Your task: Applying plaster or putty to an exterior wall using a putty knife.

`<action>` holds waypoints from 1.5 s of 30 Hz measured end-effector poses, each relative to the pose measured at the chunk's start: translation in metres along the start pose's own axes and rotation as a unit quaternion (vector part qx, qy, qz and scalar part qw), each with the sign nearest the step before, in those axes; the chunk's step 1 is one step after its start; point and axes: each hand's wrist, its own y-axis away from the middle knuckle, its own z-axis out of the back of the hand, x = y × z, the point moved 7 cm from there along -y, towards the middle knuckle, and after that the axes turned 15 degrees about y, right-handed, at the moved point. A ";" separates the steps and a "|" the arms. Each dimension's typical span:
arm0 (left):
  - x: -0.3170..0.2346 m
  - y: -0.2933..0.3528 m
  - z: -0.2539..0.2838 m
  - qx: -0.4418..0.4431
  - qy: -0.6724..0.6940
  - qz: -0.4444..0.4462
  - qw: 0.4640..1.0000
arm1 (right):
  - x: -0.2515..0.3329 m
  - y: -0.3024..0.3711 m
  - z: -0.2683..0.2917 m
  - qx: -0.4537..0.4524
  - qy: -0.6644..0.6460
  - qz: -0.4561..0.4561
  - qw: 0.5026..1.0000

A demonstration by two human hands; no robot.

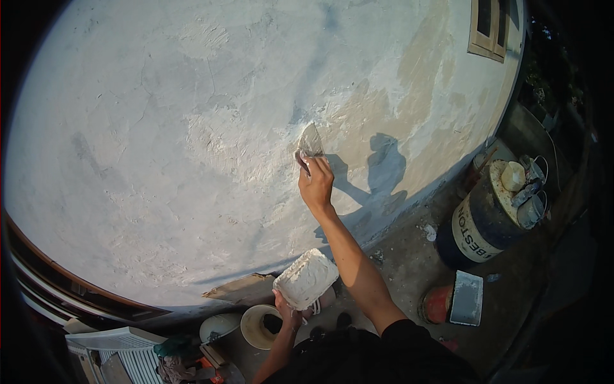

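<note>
My right hand (316,184) is closed round the handle of a putty knife (310,138). The blade, smeared with pale putty, is up against the plastered wall (160,70). Around it the wall carries rough whitish patches and bare beige areas. Lower down, my left hand (288,313) grips a shallow rectangular tub (277,285) from below its near left edge. White putty (308,276) coats the tub's inside, and the tub is tilted toward me. Part of the left fingers is hidden under it.
At the right stands a dark blue drum (470,227) with small pots and rags on top. A red bucket (437,303) and a grey rectangular container (467,298) are nearer. Below lie a cream bucket (251,328), a board (246,289) and a white slatted piece (121,339). A window (489,29) sits upper right.
</note>
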 end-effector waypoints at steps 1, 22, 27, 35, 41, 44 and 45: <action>-0.006 0.001 -0.001 -0.004 -0.001 -0.002 1.000 | 0.008 0.008 -0.010 0.012 -0.022 0.006 1.000; 0.017 -0.016 -0.053 0.048 0.141 0.037 0.988 | -0.088 0.086 0.160 0.320 -0.185 -0.290 0.883; 0.052 -0.017 -0.065 0.069 0.142 0.054 0.986 | -0.070 0.111 0.199 0.445 0.005 -0.204 0.872; 0.042 0.000 -0.113 0.167 -0.072 -0.095 0.979 | -0.063 0.125 0.200 0.504 0.171 0.035 0.846; 0.052 -0.003 -0.118 0.162 -0.053 -0.067 0.983 | -0.047 0.172 0.201 0.515 0.197 0.156 0.820; 0.058 -0.004 -0.119 0.151 -0.034 -0.071 0.985 | -0.040 0.187 0.206 0.516 0.201 0.190 0.811; 0.060 -0.003 -0.118 0.151 -0.035 -0.071 0.985 | -0.040 0.186 0.207 0.517 0.201 0.189 0.811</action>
